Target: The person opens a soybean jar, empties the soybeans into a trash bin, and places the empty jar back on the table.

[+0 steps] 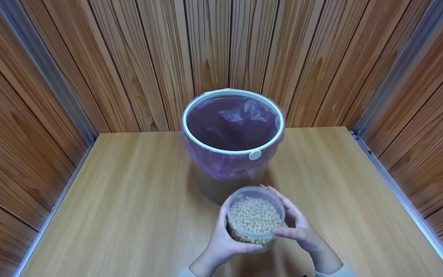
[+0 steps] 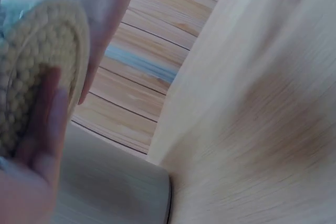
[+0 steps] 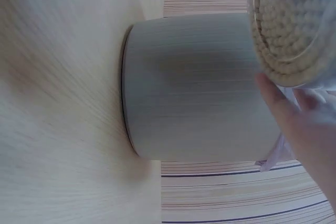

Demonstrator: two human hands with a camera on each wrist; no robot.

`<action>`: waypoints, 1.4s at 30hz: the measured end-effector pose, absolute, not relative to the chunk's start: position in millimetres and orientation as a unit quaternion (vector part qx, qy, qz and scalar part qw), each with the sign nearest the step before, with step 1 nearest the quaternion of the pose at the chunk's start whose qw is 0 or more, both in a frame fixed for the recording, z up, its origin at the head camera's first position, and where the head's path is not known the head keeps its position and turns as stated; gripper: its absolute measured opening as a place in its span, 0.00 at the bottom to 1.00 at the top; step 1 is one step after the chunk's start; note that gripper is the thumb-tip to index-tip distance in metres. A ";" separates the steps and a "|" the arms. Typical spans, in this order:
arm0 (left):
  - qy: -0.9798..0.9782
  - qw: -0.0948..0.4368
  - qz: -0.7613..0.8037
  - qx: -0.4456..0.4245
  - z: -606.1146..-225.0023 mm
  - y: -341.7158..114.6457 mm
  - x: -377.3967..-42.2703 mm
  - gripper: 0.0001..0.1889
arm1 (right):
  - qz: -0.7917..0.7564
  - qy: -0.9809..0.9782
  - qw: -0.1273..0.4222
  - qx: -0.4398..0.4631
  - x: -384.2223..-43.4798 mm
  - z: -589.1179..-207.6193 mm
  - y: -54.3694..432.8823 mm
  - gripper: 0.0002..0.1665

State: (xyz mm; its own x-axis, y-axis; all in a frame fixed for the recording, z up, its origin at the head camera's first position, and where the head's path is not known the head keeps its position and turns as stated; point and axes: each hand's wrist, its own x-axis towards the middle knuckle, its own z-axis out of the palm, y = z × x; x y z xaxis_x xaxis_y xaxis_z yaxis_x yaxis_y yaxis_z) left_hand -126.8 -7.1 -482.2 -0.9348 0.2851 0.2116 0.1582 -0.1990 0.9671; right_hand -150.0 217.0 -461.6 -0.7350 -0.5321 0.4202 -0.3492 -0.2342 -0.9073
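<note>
A clear round plastic tub (image 1: 255, 215) full of pale, round dried beans is held above the table, in front of the bin. My left hand (image 1: 225, 243) grips it from the left, thumb along the near side and fingers reaching underneath. On the right, my right hand (image 1: 298, 227) holds the tub with its thumb at the rim and its fingers round the far side. Both wrist views show the tub's underside, with beans (image 3: 286, 30) pressed against the clear bottom. Fingers (image 2: 50, 114) of the left hand lie across that bottom.
Just beyond the tub stands a grey bin (image 3: 194, 87) with a white rim ring (image 1: 227, 151) and a purple plastic bag (image 1: 221, 165) lining it. The wooden table (image 1: 137, 200) is enclosed by wood-panelled walls (image 1: 206, 46) with metal corner strips.
</note>
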 end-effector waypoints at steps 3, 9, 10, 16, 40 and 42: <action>0.651 0.003 0.744 0.153 -480.2 -0.6 -123.4 0.65 | -0.690 0.644 0.031 -0.329 -144.9 -465.0 215.6 0.52; 0.696 -0.037 0.705 0.134 -478.7 10.7 -117.4 0.65 | -0.686 0.679 0.012 -0.261 -135.9 -459.2 206.4 0.66; 0.696 -0.034 0.705 0.133 -478.9 11.1 -117.2 0.65 | -0.685 0.683 0.011 -0.253 -134.9 -457.0 204.9 0.66; 0.654 0.010 0.742 0.149 -480.1 6.1 -118.3 0.64 | -0.685 0.679 0.007 -0.266 -137.7 -455.1 204.6 0.60; 0.640 -0.013 0.745 0.191 -477.2 0.4 -120.8 0.64 | -0.705 0.666 -0.114 -0.217 -141.9 -452.5 204.7 0.48; 0.641 -0.020 0.743 0.191 -475.5 -1.4 -121.8 0.64 | -0.693 0.677 -0.129 -0.211 -142.9 -451.0 208.0 0.50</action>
